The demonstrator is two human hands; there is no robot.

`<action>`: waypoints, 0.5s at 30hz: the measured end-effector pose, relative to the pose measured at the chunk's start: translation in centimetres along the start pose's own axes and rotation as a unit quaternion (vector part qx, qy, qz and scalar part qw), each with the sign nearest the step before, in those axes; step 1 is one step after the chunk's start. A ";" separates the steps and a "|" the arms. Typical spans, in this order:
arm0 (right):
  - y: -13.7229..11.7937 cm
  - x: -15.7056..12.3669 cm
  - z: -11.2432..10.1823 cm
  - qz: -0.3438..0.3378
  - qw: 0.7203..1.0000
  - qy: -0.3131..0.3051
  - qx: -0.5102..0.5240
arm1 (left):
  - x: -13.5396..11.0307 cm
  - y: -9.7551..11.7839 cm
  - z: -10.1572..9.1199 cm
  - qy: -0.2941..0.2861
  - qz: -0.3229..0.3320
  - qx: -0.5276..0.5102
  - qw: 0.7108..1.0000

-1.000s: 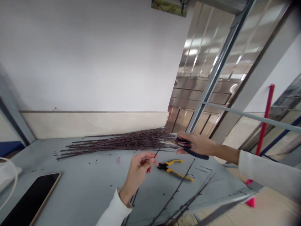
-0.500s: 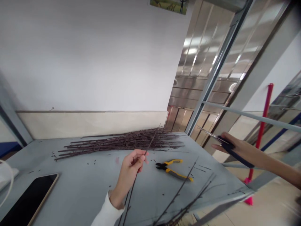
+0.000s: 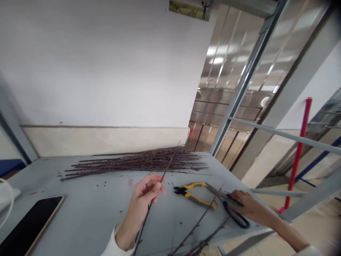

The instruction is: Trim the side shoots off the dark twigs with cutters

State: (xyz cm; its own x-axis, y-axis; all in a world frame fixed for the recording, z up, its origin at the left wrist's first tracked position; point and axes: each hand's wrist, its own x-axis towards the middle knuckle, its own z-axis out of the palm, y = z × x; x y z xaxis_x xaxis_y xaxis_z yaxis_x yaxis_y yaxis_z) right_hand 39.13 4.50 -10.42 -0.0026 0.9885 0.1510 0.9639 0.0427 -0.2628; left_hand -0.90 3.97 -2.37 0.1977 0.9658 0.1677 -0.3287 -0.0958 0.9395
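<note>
Right now the dark twig (image 3: 169,161) you are working with slants up from your left hand (image 3: 145,195), its upper end crossing in front of the twig bundle (image 3: 119,166) and its lower part running towards the bottom of the view; your left thumb and fingertips are pinched narrow on it; slack in that pinch would let the twig roll or tilt, while squeezing too hard might snap so thin a stem.

Your right hand (image 3: 243,205) is closed around a handle of the scissors (image 3: 214,192), low at the table's right side; the blades point at the yellow-handled pliers (image 3: 195,203), so a careless push could knock the two tools together; the loose twigs (image 3: 196,224) rise beside the blades, and might be snagged or nicked if the scissors swing across.

Further out, the bundle lies along the back of the grey table (image 3: 90,213); the phone (image 3: 33,224) lies at the left, well apart from the blades.
</note>
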 end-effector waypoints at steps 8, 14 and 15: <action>-4.4 3.1 2.6 -0.169 0.975 -0.103 0.103 | -0.8 0.5 0.0 -0.009 -0.012 -0.021 1.000; -5.2 4.7 2.5 -0.173 0.962 -0.175 0.121 | -1.3 0.9 -0.1 -0.014 -0.018 -0.041 0.999; -5.4 5.1 2.2 -0.182 0.958 -0.187 0.119 | -1.4 0.9 -0.2 -0.015 -0.020 -0.043 0.999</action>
State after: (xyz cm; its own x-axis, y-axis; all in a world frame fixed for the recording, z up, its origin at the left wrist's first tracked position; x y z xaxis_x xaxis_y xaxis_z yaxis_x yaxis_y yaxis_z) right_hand 33.36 9.60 -10.34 -0.4644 0.8831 -0.0666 0.7931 0.3813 -0.4750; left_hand -1.62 2.62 -1.76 0.2399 0.9604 0.1418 -0.3985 -0.0357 0.9165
